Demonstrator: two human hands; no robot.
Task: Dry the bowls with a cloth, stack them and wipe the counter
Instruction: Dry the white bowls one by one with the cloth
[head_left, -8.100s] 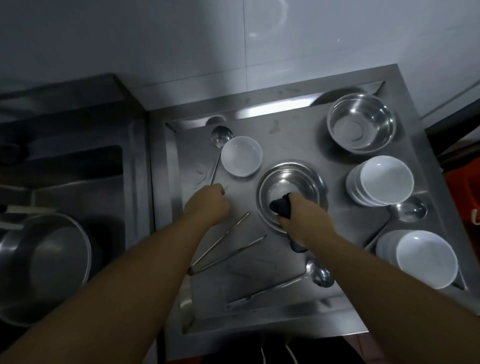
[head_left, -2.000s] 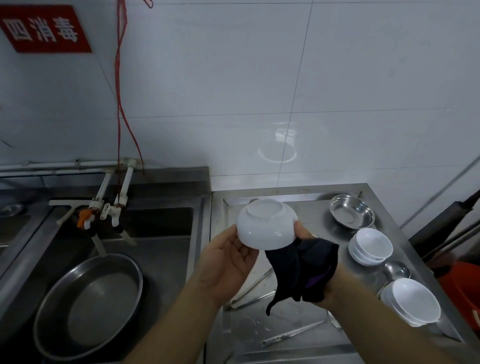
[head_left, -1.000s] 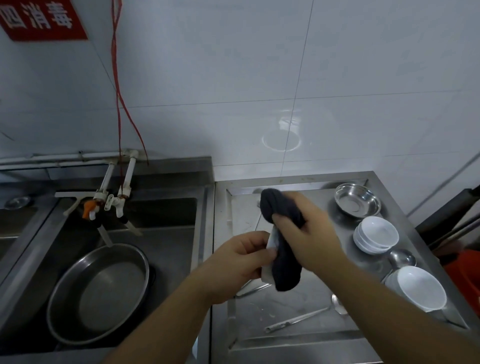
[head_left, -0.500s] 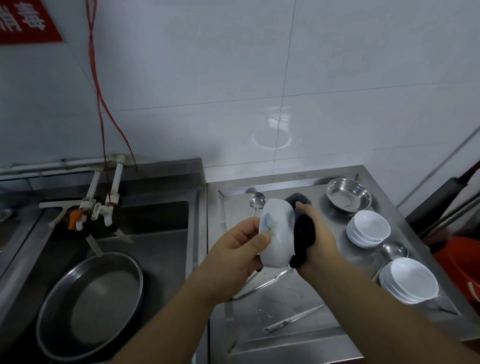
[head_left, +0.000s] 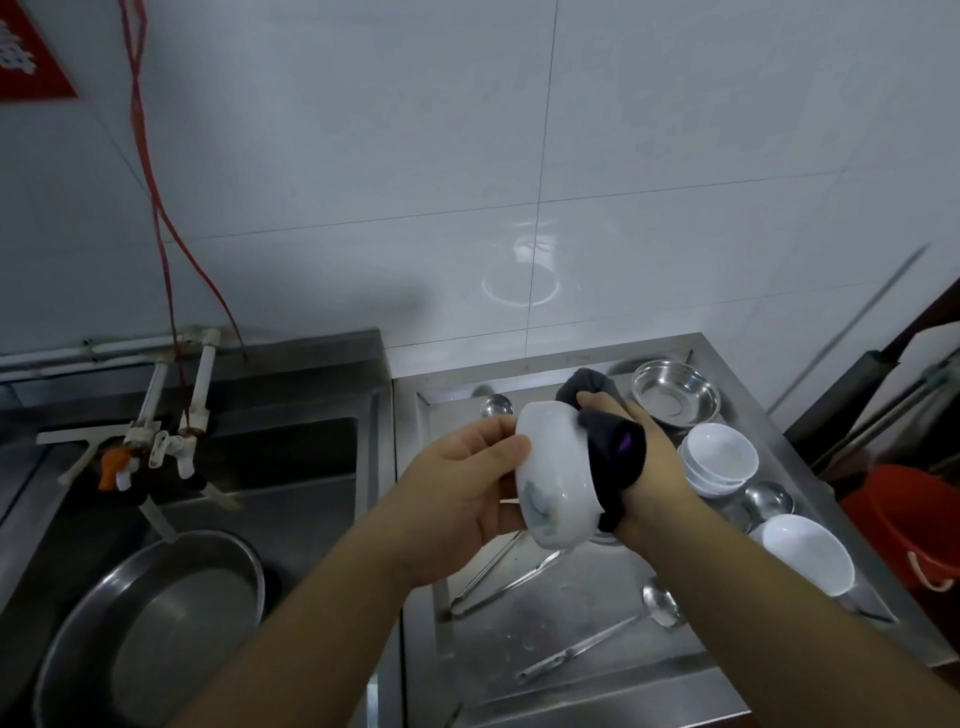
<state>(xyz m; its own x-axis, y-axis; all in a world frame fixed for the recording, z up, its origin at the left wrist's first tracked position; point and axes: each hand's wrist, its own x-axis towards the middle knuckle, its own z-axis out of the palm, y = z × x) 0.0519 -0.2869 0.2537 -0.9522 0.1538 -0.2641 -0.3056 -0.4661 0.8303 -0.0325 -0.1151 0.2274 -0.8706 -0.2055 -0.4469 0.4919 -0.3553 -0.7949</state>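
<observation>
I have a small white ceramic bowl (head_left: 556, 480) lifted above the steel counter (head_left: 597, 670), turned on its side with its base toward my left hand (head_left: 467, 491). That hand is curled around the bowl's base and wall, thumb on top, fingers underneath. My right hand (head_left: 641, 467) is closed over a dark grey cloth (head_left: 610, 457) and presses it against the bowl's rim side; part of the cloth bunches above my knuckles, and how far it reaches into the bowl I cannot tell.

On the counter to the right sit a shallow round steel bowl (head_left: 675, 400) near the back edge, a stack of white bowls (head_left: 719, 457) just in front of it, and a second stack of white bowls (head_left: 808, 561) nearer me, with a steel ladle (head_left: 768, 501) between the two stacks. Below the held bowl lie long steel tongs (head_left: 498, 582) and another steel ladle (head_left: 602, 639). A third ladle's cup (head_left: 496, 405) shows behind my left hand. In the sink to the left lies a wide round steel basin (head_left: 156, 623).
</observation>
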